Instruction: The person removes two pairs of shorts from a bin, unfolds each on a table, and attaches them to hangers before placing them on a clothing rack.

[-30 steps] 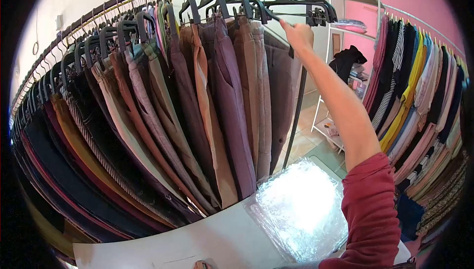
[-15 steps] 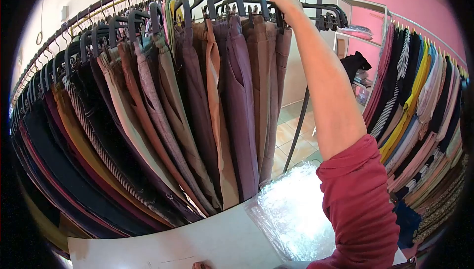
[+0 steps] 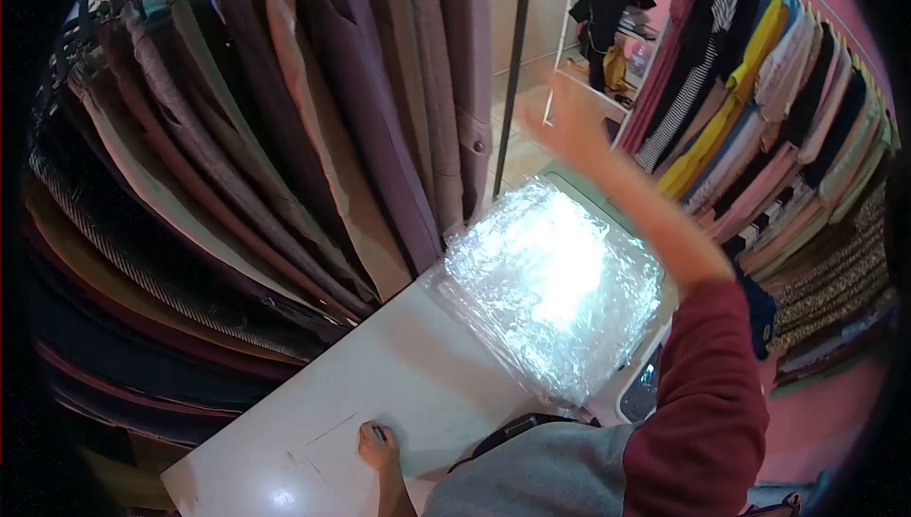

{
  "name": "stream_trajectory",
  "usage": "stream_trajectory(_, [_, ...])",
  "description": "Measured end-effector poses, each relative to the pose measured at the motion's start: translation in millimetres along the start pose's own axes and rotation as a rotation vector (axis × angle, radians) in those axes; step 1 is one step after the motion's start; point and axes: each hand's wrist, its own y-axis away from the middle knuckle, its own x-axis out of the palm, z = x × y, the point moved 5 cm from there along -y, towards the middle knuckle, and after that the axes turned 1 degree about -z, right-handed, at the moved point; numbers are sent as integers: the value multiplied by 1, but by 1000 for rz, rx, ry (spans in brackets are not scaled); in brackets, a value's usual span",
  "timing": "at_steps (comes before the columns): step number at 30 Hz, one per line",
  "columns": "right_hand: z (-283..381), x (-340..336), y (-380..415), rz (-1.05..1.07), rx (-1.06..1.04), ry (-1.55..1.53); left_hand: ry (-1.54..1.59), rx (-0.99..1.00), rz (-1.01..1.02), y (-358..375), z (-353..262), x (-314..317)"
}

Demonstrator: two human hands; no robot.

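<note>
My right hand (image 3: 567, 123) is blurred in mid-air, fingers spread and holding nothing. It hangs above the far edge of a shiny clear-plastic bundle (image 3: 555, 280), right of the dark rack post (image 3: 512, 71). The red sleeve (image 3: 707, 394) covers that arm to the elbow. My left hand (image 3: 380, 446) rests curled on the white table (image 3: 313, 422) at the bottom of the view; I make out nothing in it. Hanging trousers (image 3: 351, 109) in mauve, tan and brown fill the left side, their hems reaching the table's far edge.
A second rack of folded and hung clothes (image 3: 759, 128) in many colours runs along the pink wall on the right. A white shelf unit with dark items (image 3: 607, 14) stands behind the post. Tiled floor shows beyond the table.
My right hand let go of the hangers at the top rail and dropped to above the plastic bundle. The view tilted down, so the rail and hangers are out of sight.
</note>
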Motion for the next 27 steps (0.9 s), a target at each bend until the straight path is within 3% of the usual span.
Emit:
stream_trajectory(1, [-11,17,68,153,25,-76,10,3,-5,-1,-2,-1])
stream_trajectory(2, [-25,35,147,374,162,-107,22,6,-13,0,-4,-2])
stream_trajectory(3, [-47,62,239,723,411,-65,31,21,-7,0,-6,-3])
stream_trajectory(5, [-14,32,337,870,591,98,32,-31,49,-1,-5,-2])
stream_trajectory(7, [22,0,383,940,589,209,22,-4,48,1,-1,2])
stream_trajectory(11, [41,-27,420,903,619,113,10,2,63,3,1,5])
stream_trajectory(15, [32,-23,406,876,488,210,-20,52,88,7,1,7])
stream_trajectory(19, [56,-39,382,539,617,175,-30,51,120,4,-5,3])
stream_trajectory(21, [89,-67,381,479,620,53,-42,68,141,7,-5,4])
stream_trajectory(23, [117,-95,405,486,628,39,-36,-19,161,7,2,5])
stream_trajectory(27, [158,-148,484,593,483,-228,-50,66,150,7,2,8])
